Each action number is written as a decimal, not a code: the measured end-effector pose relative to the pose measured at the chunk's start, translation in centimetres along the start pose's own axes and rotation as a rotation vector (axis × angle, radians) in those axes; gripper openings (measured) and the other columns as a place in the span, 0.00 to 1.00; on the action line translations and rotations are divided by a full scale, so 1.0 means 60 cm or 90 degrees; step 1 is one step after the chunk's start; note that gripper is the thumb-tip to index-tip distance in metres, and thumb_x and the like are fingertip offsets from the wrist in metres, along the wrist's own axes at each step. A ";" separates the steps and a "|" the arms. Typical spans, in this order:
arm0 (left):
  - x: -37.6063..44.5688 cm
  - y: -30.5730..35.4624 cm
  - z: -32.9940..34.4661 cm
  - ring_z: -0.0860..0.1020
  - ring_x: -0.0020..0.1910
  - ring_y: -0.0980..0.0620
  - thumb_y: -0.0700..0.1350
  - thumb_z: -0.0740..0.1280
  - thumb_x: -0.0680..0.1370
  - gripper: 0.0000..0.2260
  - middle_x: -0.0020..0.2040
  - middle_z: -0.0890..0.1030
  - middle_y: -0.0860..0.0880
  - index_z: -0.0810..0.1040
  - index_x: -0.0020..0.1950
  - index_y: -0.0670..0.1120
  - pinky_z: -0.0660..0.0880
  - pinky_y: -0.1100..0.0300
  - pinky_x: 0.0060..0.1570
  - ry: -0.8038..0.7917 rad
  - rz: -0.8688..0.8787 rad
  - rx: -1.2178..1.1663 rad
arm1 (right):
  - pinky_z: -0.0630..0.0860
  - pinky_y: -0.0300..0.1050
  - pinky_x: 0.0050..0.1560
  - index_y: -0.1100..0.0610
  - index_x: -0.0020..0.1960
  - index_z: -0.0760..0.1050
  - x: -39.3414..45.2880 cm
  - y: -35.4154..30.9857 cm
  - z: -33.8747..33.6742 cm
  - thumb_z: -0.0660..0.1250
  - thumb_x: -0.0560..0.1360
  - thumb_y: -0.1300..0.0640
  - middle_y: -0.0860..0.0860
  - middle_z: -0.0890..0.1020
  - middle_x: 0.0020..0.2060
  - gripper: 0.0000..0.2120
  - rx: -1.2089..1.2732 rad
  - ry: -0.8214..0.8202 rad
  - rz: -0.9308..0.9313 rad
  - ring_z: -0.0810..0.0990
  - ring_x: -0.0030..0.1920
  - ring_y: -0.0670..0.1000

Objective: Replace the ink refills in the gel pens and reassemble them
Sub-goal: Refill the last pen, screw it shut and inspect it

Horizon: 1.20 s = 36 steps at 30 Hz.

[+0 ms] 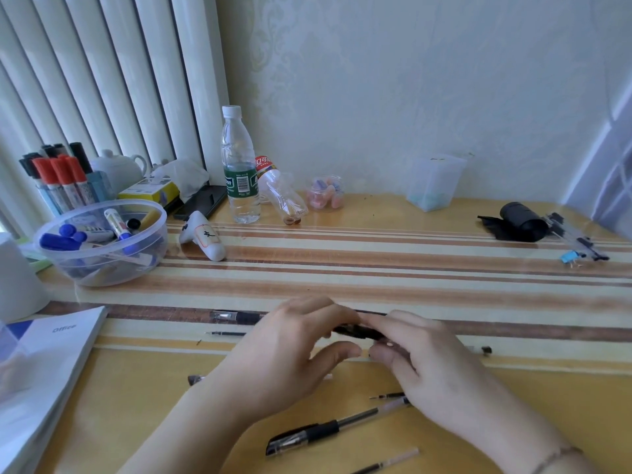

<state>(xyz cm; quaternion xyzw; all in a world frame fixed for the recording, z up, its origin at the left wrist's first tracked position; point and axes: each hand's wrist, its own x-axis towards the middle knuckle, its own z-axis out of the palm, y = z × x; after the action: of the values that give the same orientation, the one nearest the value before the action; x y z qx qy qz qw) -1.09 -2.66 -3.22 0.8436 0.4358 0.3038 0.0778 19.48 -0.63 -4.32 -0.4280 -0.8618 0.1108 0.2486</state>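
My left hand and my right hand meet over the desk and both pinch a black gel pen held level between them; most of it is hidden by fingers. A capped black gel pen lies near the front edge, below my right hand. Another capped pen lies behind my left hand. Loose refills lie on the desk: one at the left, one at the front, and a short tip piece by my right hand.
A clear bowl of markers and a marker cup stand at the back left, a white booklet at the front left. Two plastic bottles, a black roll and more pens sit toward the back.
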 end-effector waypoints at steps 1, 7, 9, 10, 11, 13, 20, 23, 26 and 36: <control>0.001 -0.001 0.003 0.77 0.45 0.59 0.50 0.66 0.78 0.11 0.46 0.80 0.57 0.77 0.60 0.53 0.74 0.61 0.47 -0.001 0.008 0.023 | 0.74 0.36 0.41 0.41 0.67 0.71 -0.001 0.000 0.000 0.64 0.78 0.55 0.35 0.76 0.43 0.19 0.032 0.000 -0.005 0.76 0.45 0.36; 0.000 -0.015 0.008 0.75 0.44 0.54 0.46 0.61 0.78 0.07 0.45 0.78 0.55 0.77 0.54 0.49 0.74 0.56 0.44 0.015 -0.020 0.063 | 0.78 0.39 0.36 0.43 0.48 0.81 -0.005 0.013 -0.021 0.55 0.75 0.38 0.35 0.82 0.38 0.18 -0.031 0.062 0.018 0.80 0.39 0.39; 0.001 -0.002 0.012 0.74 0.46 0.53 0.47 0.59 0.80 0.09 0.47 0.78 0.55 0.75 0.58 0.51 0.72 0.58 0.45 -0.018 0.007 0.075 | 0.75 0.36 0.33 0.44 0.47 0.80 -0.005 0.009 -0.018 0.55 0.76 0.39 0.35 0.81 0.35 0.17 -0.031 0.051 0.010 0.79 0.37 0.39; 0.002 0.004 0.014 0.74 0.43 0.52 0.48 0.58 0.80 0.09 0.46 0.78 0.54 0.75 0.57 0.51 0.72 0.57 0.42 -0.033 0.019 0.079 | 0.74 0.36 0.32 0.44 0.46 0.80 -0.004 0.007 -0.015 0.55 0.76 0.39 0.35 0.81 0.34 0.17 -0.027 0.047 0.006 0.79 0.36 0.40; 0.002 0.008 0.015 0.74 0.40 0.51 0.48 0.58 0.80 0.08 0.43 0.78 0.54 0.74 0.54 0.51 0.71 0.56 0.39 -0.043 0.025 0.080 | 0.74 0.36 0.32 0.44 0.46 0.79 -0.004 0.005 -0.013 0.55 0.77 0.39 0.36 0.81 0.34 0.16 -0.027 0.046 0.001 0.79 0.36 0.40; 0.001 0.009 0.014 0.71 0.35 0.49 0.47 0.58 0.80 0.06 0.38 0.77 0.52 0.74 0.50 0.51 0.71 0.52 0.35 -0.051 0.018 0.072 | 0.76 0.41 0.33 0.45 0.46 0.80 -0.005 0.004 -0.012 0.56 0.77 0.39 0.37 0.82 0.35 0.16 -0.020 0.046 -0.013 0.79 0.36 0.41; -0.003 -0.002 0.015 0.72 0.33 0.44 0.50 0.57 0.79 0.08 0.32 0.76 0.47 0.74 0.50 0.51 0.71 0.51 0.33 -0.061 0.000 0.024 | 0.76 0.46 0.32 0.45 0.47 0.80 -0.005 0.002 -0.012 0.56 0.76 0.38 0.43 0.83 0.36 0.18 0.031 0.051 -0.046 0.80 0.35 0.44; -0.006 -0.009 0.009 0.72 0.30 0.51 0.58 0.62 0.78 0.11 0.31 0.78 0.51 0.77 0.53 0.54 0.70 0.61 0.30 -0.029 -0.043 -0.009 | 0.76 0.45 0.31 0.43 0.48 0.81 -0.006 0.006 -0.019 0.58 0.76 0.38 0.41 0.82 0.35 0.15 0.036 0.060 -0.045 0.80 0.35 0.43; -0.010 -0.015 0.006 0.69 0.27 0.53 0.62 0.61 0.77 0.13 0.27 0.73 0.53 0.77 0.49 0.54 0.65 0.64 0.28 -0.011 -0.071 0.022 | 0.76 0.43 0.31 0.43 0.49 0.81 -0.008 0.006 -0.020 0.58 0.76 0.38 0.39 0.81 0.35 0.15 0.026 0.068 -0.037 0.80 0.35 0.43; -0.004 -0.013 0.003 0.71 0.34 0.53 0.54 0.59 0.80 0.11 0.35 0.70 0.56 0.73 0.41 0.52 0.72 0.53 0.33 0.019 -0.053 -0.014 | 0.76 0.42 0.30 0.43 0.41 0.79 -0.009 0.014 -0.017 0.57 0.77 0.40 0.35 0.80 0.32 0.15 0.005 0.121 -0.007 0.79 0.33 0.41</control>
<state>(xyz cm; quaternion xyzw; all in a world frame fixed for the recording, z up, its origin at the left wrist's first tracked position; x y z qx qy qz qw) -1.63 -2.33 -3.78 0.8192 0.4682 0.3178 0.0932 20.85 -0.58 -3.96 -0.4309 -0.8362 0.0717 0.3316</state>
